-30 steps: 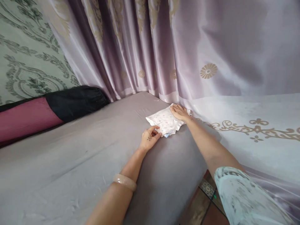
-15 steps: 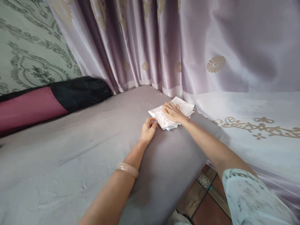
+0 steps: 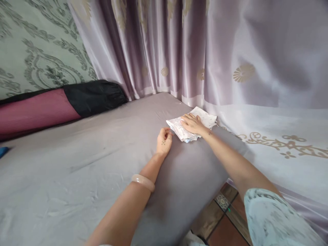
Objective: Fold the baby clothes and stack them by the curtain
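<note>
A small stack of folded white printed cloths (image 3: 208,118) lies near the corner of the grey-covered mattress. My right hand (image 3: 192,123) presses flat on top of the stack, its fingers stretched out. Something light blue shows at the stack's near lower edge. Just left of the stack, my left hand (image 3: 164,139) rests on the mattress with its fingers curled in. No object shows in its grip. Its fingertips are close to the cloths' left edge, and I cannot tell whether they touch.
The grey sheet (image 3: 102,177) covers the mattress. A long pink and black bundle (image 3: 94,97) lies along the patterned wall. Lilac curtains (image 3: 225,51) hang behind and to the right. A small blue object (image 3: 3,151) shows at the left edge. Floor tiles (image 3: 228,227) appear below the mattress edge.
The view has shifted slightly, so the scene sits further right and the blue object has come into view at left. Both hands keep nearly the same places, the right one on the cloths.
</note>
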`<state>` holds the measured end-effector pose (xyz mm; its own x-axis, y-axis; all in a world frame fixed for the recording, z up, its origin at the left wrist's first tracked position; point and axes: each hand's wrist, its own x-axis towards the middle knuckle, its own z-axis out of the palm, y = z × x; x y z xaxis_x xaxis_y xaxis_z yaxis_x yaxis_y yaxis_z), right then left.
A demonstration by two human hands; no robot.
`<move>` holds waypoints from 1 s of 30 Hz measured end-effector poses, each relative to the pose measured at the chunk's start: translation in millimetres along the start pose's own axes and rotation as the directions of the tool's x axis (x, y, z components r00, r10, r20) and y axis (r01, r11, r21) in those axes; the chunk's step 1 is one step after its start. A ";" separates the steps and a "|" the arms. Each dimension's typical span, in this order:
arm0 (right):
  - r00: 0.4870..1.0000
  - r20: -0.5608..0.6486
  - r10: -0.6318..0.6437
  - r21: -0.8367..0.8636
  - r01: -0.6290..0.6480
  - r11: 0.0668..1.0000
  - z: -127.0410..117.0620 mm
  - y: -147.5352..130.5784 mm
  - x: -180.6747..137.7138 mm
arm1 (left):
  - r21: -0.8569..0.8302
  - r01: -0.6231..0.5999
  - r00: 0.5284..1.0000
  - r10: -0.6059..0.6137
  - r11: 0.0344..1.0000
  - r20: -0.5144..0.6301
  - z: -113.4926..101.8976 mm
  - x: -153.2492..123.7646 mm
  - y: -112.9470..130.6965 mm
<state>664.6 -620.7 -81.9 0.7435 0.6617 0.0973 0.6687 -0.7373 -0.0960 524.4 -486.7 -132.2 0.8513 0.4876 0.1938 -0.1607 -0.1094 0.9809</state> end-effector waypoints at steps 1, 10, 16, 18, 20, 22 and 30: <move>1.000 -0.012 -0.002 -0.004 0.002 1.000 -3.8 -5.9 -0.3 | 0.018 -0.016 0.999 0.017 1.000 -0.030 0.2 0.4 -2.7; 0.953 0.029 -0.302 0.042 0.300 0.953 7.4 -50.9 -13.5 | 0.133 -0.086 0.974 0.112 0.987 -0.196 -0.9 4.0 -15.9; 0.958 0.007 -0.287 0.048 0.286 0.957 16.2 -46.4 -17.3 | 0.110 -0.068 0.983 0.085 0.992 -0.161 -1.9 3.2 -17.5; 0.961 0.014 -0.278 0.048 0.277 0.960 16.4 -46.4 -16.6 | 0.099 -0.051 0.986 0.066 0.994 -0.155 -2.6 3.1 -17.4; 0.962 0.011 -0.273 0.048 0.272 0.961 17.5 -45.7 -15.2 | 0.081 -0.036 0.986 0.048 0.996 -0.159 -2.7 3.7 -16.6; 0.960 0.002 -0.278 0.050 0.278 0.959 19.7 -43.8 -13.4 | 0.072 -0.016 0.988 0.027 0.997 -0.149 -2.9 4.8 -14.9; 0.943 -0.044 -0.330 0.006 0.331 0.944 30.5 -32.6 -5.5 | 0.442 -0.031 0.987 -0.040 0.897 0.152 -49.8 -1.9 2.6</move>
<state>638.9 -596.2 -109.5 0.4797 0.8614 0.1669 0.8771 -0.4760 -0.0645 497.5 -444.9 -129.3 0.9233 0.3539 0.1495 0.0499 -0.4962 0.8668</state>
